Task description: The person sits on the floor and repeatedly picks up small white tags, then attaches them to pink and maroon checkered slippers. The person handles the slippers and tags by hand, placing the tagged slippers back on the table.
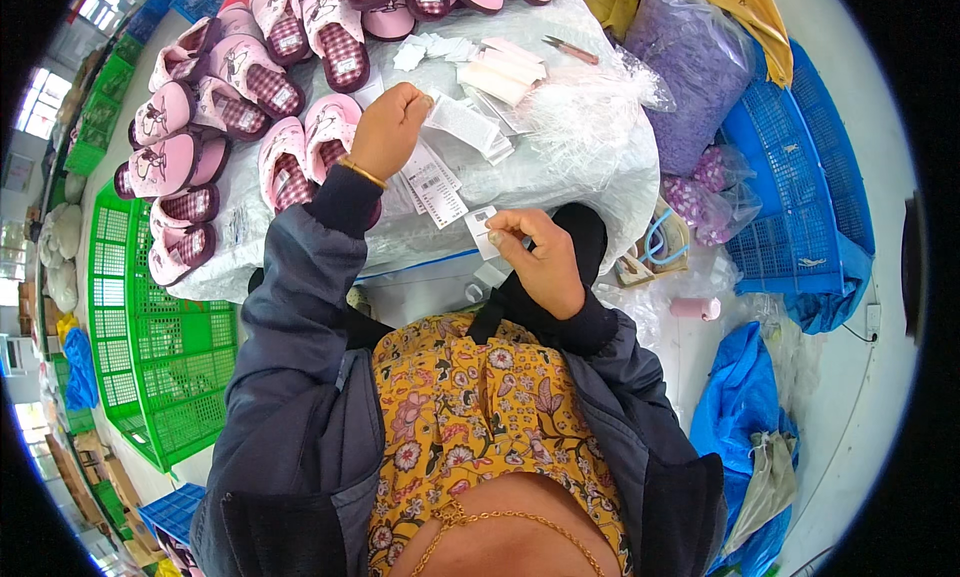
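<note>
Above crinkled clear plastic sheeting (pixel 590 137), right hand (pixel 545 262) pinching small white paper tag (pixel 481 227), left hand (pixel 390 127) closed on flat tag strips (pixel 455 127) beside plush pink checked slippers (pixel 300 142).

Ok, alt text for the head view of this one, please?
A person's right hand pinches a small white label while the left hand lifts a strip of white tags over a plastic-covered table. Pink checked slippers lie along its left and far sides.

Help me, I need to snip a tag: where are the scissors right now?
In the head view the scissors lie at the top, right of centre, on the plastic-covered table, just right of the stack of white tags.
</note>
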`<state>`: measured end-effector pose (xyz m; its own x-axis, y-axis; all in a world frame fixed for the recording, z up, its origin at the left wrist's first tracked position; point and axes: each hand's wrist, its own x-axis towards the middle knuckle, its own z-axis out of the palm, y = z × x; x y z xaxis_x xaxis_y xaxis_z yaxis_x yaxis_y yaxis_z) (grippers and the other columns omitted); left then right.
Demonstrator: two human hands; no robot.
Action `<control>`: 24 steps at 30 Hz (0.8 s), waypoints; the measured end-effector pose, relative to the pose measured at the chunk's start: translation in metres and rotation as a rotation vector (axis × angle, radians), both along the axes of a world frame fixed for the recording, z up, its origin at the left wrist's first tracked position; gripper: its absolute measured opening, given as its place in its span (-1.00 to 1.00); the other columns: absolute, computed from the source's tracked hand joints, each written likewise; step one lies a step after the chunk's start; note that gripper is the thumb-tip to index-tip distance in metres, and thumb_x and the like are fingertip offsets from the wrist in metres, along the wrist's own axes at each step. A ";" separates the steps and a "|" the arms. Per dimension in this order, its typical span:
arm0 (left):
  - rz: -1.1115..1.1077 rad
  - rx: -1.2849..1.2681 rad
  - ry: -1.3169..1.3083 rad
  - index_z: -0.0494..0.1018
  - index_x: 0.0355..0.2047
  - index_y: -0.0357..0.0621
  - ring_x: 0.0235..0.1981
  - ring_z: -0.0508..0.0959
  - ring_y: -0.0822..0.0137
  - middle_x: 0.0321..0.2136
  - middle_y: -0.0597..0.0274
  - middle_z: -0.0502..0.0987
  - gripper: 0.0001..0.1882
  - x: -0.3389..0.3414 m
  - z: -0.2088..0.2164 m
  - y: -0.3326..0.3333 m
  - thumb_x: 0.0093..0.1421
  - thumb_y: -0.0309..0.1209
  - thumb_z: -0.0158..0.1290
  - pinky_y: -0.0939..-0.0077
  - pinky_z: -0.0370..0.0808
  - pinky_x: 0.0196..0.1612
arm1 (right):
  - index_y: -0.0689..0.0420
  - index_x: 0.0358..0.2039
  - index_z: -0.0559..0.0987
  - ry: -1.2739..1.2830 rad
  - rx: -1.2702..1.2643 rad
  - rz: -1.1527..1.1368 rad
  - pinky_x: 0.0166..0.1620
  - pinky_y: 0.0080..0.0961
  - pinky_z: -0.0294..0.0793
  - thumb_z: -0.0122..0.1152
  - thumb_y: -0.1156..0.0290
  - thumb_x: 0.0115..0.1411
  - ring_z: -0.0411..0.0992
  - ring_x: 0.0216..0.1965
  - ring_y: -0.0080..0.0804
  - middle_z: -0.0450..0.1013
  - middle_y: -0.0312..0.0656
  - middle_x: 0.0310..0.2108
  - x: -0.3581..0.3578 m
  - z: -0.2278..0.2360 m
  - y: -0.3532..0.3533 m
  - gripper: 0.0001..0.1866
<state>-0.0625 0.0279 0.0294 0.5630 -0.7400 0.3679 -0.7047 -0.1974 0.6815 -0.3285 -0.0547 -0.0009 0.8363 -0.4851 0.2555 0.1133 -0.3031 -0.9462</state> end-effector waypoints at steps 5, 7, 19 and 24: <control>-0.072 0.011 -0.057 0.46 -0.30 -0.29 -0.46 0.53 0.15 -0.49 0.03 0.50 -0.80 -0.050 0.031 0.019 0.29 -0.35 0.06 0.34 0.44 -0.35 | 0.22 -0.19 0.57 -0.080 -0.080 -0.021 -0.27 -0.56 0.46 0.24 0.52 0.20 0.47 -0.36 -0.48 0.51 -0.18 -0.33 0.001 0.019 -0.012 -0.83; -0.096 0.062 0.104 0.45 -0.26 -0.29 -0.53 0.47 0.33 -0.52 0.12 0.47 -0.86 -0.068 0.037 0.026 0.29 -0.43 0.06 0.46 0.41 -0.42 | 0.23 -0.16 0.55 -0.049 0.002 -0.072 -0.29 -0.57 0.45 0.25 0.51 0.19 0.45 -0.38 -0.55 0.52 -0.22 -0.36 0.005 0.033 -0.010 -0.80; -0.234 0.021 -0.089 0.46 -0.25 -0.28 -0.39 0.51 0.07 -0.41 0.04 0.47 -0.88 -0.104 0.039 0.031 0.21 -0.51 0.08 0.33 0.44 -0.32 | 0.27 -0.01 0.41 0.014 0.245 -0.081 -0.38 -0.69 0.42 0.30 0.53 0.14 0.41 -0.46 -0.69 0.53 -0.27 -0.45 0.029 0.045 -0.009 -0.60; -0.231 0.048 -0.137 0.47 -0.25 -0.27 -0.39 0.51 0.04 -0.41 0.03 0.47 -0.88 -0.106 0.038 0.033 0.20 -0.51 0.08 0.30 0.45 -0.33 | 0.29 -0.04 0.43 0.032 0.272 -0.071 -0.36 -0.71 0.41 0.28 0.56 0.15 0.41 -0.44 -0.71 0.53 -0.27 -0.43 0.027 0.043 -0.009 -0.64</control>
